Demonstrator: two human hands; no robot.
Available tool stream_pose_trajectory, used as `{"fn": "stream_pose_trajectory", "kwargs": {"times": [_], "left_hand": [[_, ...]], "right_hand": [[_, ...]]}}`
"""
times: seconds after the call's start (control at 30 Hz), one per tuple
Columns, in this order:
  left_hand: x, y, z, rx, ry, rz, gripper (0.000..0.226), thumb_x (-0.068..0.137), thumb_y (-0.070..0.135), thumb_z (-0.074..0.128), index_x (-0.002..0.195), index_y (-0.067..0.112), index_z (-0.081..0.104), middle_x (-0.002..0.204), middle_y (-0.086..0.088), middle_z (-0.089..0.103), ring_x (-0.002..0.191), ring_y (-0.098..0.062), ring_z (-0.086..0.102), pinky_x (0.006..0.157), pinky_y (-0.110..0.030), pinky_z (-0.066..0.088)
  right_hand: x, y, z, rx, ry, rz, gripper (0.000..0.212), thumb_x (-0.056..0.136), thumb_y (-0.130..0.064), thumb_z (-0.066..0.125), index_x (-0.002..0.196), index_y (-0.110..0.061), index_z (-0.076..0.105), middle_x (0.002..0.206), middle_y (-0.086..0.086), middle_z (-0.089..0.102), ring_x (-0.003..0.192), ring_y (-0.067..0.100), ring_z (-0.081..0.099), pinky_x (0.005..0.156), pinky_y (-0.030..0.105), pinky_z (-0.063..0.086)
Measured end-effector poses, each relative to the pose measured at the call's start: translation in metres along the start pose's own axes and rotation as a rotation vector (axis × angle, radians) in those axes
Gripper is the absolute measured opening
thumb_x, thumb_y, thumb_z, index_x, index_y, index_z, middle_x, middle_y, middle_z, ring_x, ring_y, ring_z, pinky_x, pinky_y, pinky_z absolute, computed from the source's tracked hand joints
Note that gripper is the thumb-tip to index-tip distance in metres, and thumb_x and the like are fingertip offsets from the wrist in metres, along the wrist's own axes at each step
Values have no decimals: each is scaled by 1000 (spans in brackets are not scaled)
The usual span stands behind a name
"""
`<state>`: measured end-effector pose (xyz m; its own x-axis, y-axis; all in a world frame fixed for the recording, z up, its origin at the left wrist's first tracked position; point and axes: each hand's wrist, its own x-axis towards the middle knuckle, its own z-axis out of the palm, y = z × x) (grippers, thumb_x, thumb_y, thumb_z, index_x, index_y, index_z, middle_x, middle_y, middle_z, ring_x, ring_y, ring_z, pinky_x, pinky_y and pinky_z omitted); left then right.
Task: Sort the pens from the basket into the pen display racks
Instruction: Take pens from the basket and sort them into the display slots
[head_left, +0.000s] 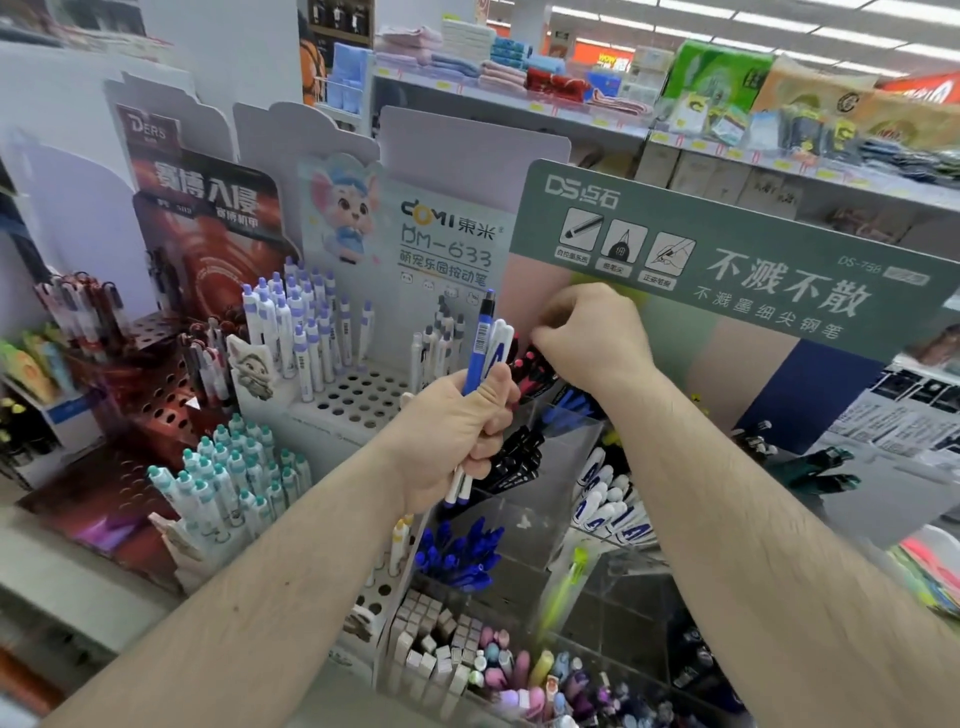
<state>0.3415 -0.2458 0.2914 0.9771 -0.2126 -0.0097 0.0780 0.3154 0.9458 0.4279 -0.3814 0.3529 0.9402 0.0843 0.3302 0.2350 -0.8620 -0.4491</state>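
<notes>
Head view. The left hand (457, 431) has its fingers curled tight around a small bundle of pens: a slim blue plastic pen with a barcode label and dark cap (480, 343) stands tallest, and beside it white pens with blue lettering (497, 345) whose blue tips emerge below the fist; the exact count inside the fist cannot be told. The right hand (592, 332) is raised just beyond, fingers bent and bunched at the top compartment of the clear acrylic tiered pen rack (524, 499), touching the red-and-black pens (532, 369) there; its fingertips are turned away from the camera and motion-blurred, so whether they pinch a pen cannot be told. Lower compartments hold black pens (519, 460), blue pens (460, 553) and white pens with blue print (610, 501), partly hidden by the right forearm. Left of the hands stands a white perforated cardboard display of purple-capped pens (306, 332). Behind the right hand rises a green cardboard header sign (727, 249). The basket is out of frame.
</notes>
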Motion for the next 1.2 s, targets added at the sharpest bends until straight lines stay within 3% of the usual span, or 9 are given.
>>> {"fn": "stream_pose_trajectory", "kwargs": {"times": [0.1, 0.2, 0.3, 0.47, 0.6, 0.7, 0.83, 1.07, 1.2], "left_hand": [[-5, -3, 6, 72, -16, 9, 33, 82, 47, 52, 85, 15, 43, 57, 6, 35, 47, -9, 26, 42, -19, 22], [-9, -8, 14, 122, -49, 18, 30, 83, 45, 52, 80, 16, 42, 59, 4, 30, 51, -11, 21, 46, -23, 19], [-11, -14, 24, 165, -94, 7, 24, 83, 46, 51, 77, 24, 57, 61, 1, 30, 50, -11, 22, 46, -25, 19], [-13, -27, 29, 108, -115, -81, 39, 88, 49, 46, 92, 11, 52, 63, -3, 55, 43, -13, 45, 39, -21, 35], [-15, -34, 32, 37, -63, -150, 25, 101, 32, 46, 101, 9, 57, 63, -2, 57, 40, -10, 44, 37, -17, 32], [-12, -39, 40, -140, -69, -86, 27, 88, 33, 55, 98, 9, 62, 63, -1, 57, 36, -7, 39, 37, -18, 23], [-9, -51, 53, -434, -220, -59, 49, 61, 58, 81, 88, 17, 75, 68, 2, 59, 36, -2, 40, 35, -14, 25], [-8, -69, 81, -591, -504, -162, 48, 51, 58, 87, 80, 24, 70, 63, 10, 46, 42, 1, 38, 36, -12, 26], [-7, -72, 89, -513, -457, -176, 60, 49, 57, 89, 95, 22, 74, 64, 9, 43, 43, 0, 32, 38, -13, 23]], "right_hand": [[-31, -6, -9, 319, 124, -1, 8, 85, -23, 68, 78, -22, 72, 75, -12, 69, 75, 9, 63, 69, 24, 49], [-65, -8, -14, 642, -49, 96, 17, 83, -32, 77, 75, -18, 73, 63, -9, 67, 58, 9, 60, 59, 34, 55], [-84, 1, -16, 689, -96, 128, 18, 81, -28, 81, 74, -14, 73, 61, -2, 68, 58, 12, 60, 62, 42, 58], [-101, 29, -30, 820, 48, 214, 7, 86, -13, 76, 79, -13, 73, 64, 2, 70, 55, 13, 60, 54, 26, 50], [-116, 57, -48, 1088, 154, 345, 6, 91, -4, 66, 94, -8, 71, 75, 7, 74, 64, 19, 69, 61, 25, 54], [-129, 71, -55, 1221, 187, 446, 12, 94, 0, 60, 102, -7, 66, 78, 7, 75, 67, 16, 72, 59, 21, 55], [-143, 85, -57, 1450, 182, 580, 12, 96, 3, 55, 100, -7, 61, 78, 11, 74, 68, 20, 73, 58, 24, 58], [-164, 104, -56, 1433, 256, 727, 10, 93, 2, 59, 92, -6, 63, 66, 6, 65, 52, 14, 62, 47, 19, 54], [-165, 120, -72, 1365, 473, 691, 14, 93, 3, 60, 91, -9, 64, 63, 3, 65, 50, 11, 61, 47, 18, 52]]}}
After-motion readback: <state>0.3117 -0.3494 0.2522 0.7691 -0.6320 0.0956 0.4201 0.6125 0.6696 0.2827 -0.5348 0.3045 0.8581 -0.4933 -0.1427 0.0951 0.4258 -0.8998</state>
